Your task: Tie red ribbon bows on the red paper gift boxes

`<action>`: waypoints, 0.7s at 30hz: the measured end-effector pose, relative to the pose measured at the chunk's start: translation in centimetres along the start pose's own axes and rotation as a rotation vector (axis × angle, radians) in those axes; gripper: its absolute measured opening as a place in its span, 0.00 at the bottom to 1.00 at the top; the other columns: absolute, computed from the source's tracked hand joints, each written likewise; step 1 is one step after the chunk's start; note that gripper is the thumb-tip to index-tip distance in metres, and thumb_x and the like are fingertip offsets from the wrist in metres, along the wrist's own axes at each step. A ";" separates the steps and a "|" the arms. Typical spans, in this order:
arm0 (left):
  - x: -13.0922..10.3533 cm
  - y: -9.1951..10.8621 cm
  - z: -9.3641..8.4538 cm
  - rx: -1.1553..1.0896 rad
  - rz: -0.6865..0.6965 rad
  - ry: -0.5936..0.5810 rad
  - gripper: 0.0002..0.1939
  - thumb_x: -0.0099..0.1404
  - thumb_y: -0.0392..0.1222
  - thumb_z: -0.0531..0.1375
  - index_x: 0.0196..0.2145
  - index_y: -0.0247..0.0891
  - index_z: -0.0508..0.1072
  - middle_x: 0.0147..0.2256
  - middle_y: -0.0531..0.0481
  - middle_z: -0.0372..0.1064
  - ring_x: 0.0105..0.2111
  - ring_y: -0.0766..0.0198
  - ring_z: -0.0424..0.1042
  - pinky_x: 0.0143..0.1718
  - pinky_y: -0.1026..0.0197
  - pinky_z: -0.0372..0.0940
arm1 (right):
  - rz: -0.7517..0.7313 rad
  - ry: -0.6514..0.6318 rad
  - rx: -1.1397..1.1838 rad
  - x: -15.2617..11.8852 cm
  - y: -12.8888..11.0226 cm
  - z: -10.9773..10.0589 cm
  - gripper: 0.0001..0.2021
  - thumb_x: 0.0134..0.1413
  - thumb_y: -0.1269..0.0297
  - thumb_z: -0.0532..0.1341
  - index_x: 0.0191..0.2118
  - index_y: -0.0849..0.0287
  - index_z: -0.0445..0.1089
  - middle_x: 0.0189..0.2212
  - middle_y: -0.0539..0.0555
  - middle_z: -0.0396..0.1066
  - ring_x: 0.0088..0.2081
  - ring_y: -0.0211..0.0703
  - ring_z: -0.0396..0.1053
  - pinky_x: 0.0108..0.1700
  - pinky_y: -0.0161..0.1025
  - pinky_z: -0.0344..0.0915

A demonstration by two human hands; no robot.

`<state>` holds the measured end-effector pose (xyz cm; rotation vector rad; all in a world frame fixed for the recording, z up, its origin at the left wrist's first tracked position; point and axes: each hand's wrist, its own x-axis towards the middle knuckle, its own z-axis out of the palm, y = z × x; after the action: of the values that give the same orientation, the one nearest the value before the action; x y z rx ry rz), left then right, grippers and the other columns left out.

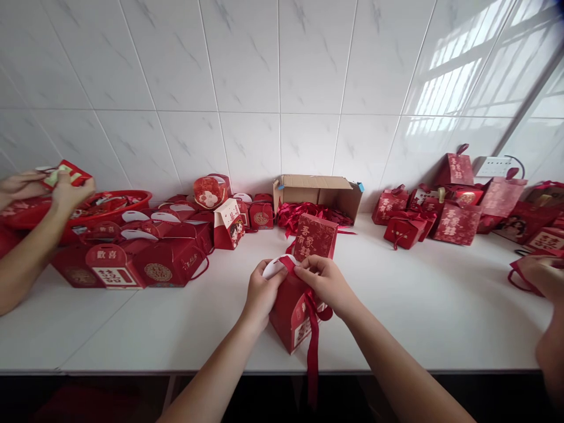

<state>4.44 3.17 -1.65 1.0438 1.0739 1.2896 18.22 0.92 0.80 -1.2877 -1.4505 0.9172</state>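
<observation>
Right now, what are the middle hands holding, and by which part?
Left hand: red box, by its white top flap. Right hand: red ribbon, pinched beside the flap.

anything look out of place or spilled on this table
A little: loose red ribbons spill from the open cardboard box onto the white table, which looks untidy. The long ribbon tail by the red gift box in hand also dangles past the table's front edge. No clear damage shows.
</observation>
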 end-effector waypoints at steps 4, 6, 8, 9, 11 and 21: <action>0.0 0.0 0.0 0.016 -0.005 0.003 0.18 0.48 0.45 0.66 0.36 0.38 0.69 0.27 0.52 0.71 0.27 0.63 0.70 0.27 0.64 0.63 | 0.019 -0.004 -0.041 0.0 -0.3 -0.1 0.09 0.45 0.60 0.58 0.22 0.59 0.62 0.19 0.46 0.59 0.22 0.34 0.55 0.23 0.32 0.52; 0.0 0.1 0.1 0.014 -0.008 0.005 0.19 0.47 0.46 0.67 0.36 0.38 0.69 0.27 0.52 0.71 0.27 0.63 0.70 0.27 0.64 0.63 | 0.018 -0.017 -0.055 0.1 -0.4 -0.2 0.09 0.45 0.61 0.58 0.21 0.59 0.62 0.19 0.47 0.60 0.22 0.34 0.56 0.24 0.32 0.53; -0.1 0.2 0.2 0.009 -0.013 0.005 0.20 0.46 0.46 0.67 0.37 0.37 0.70 0.26 0.53 0.70 0.27 0.63 0.70 0.28 0.64 0.63 | 0.020 -0.031 -0.070 0.1 -0.5 -0.2 0.09 0.44 0.62 0.58 0.21 0.59 0.62 0.20 0.47 0.61 0.23 0.34 0.57 0.25 0.32 0.54; -0.1 0.2 0.2 0.005 -0.015 0.004 0.20 0.46 0.46 0.67 0.37 0.37 0.70 0.26 0.53 0.71 0.27 0.63 0.70 0.28 0.64 0.63 | 0.023 -0.035 -0.077 0.1 -0.6 -0.2 0.09 0.44 0.62 0.58 0.21 0.59 0.62 0.20 0.48 0.61 0.23 0.34 0.57 0.25 0.32 0.54; -0.1 0.2 0.2 -0.001 -0.016 0.003 0.20 0.46 0.46 0.67 0.36 0.37 0.70 0.26 0.53 0.71 0.27 0.63 0.70 0.28 0.64 0.63 | 0.030 -0.040 -0.086 0.1 -0.6 -0.3 0.08 0.44 0.62 0.58 0.20 0.59 0.62 0.20 0.48 0.62 0.22 0.34 0.57 0.25 0.32 0.54; 0.0 -0.1 0.0 -0.014 -0.001 -0.013 0.19 0.47 0.45 0.66 0.37 0.37 0.69 0.27 0.52 0.71 0.27 0.64 0.70 0.27 0.65 0.63 | 0.048 -0.058 -0.099 0.0 -0.8 -0.4 0.08 0.44 0.63 0.58 0.20 0.59 0.62 0.18 0.47 0.61 0.21 0.34 0.57 0.25 0.33 0.54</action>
<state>4.52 3.20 -1.78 1.0395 1.0542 1.2867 18.41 0.76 1.67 -1.3840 -1.5319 0.9317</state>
